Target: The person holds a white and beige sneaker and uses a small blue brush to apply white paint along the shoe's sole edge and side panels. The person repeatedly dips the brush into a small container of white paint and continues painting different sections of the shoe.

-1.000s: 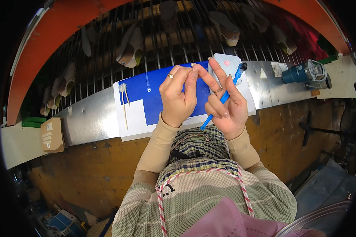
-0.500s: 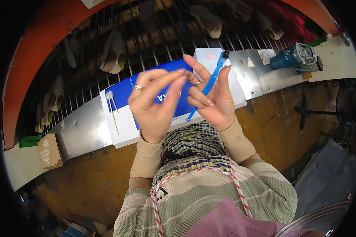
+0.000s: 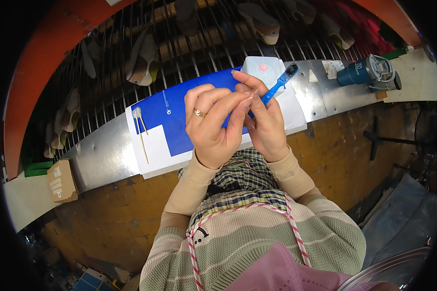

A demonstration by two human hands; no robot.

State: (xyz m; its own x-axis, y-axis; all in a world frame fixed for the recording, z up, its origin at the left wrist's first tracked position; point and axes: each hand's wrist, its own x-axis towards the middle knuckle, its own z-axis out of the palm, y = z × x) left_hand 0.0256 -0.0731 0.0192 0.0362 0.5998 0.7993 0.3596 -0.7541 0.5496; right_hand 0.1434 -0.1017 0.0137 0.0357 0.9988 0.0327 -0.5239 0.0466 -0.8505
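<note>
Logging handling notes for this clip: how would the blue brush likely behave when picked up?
The blue brush is probably light, given how slim it is. It seems fairly stiff, since it juts straight beyond the right hand without sagging. Its smooth-looking surface might slip a little.

The bench [image 3: 107,150], surfaced in bare grey metal, spans the view. Blue-and-white sheets [image 3: 155,141] lie across its middle, reaching the front edge. A brown cardboard box [image 3: 62,182] rests toward the left end; toward the right are a white paper label [image 3: 331,69] and a lidded blue tumbler [image 3: 355,73].
</note>
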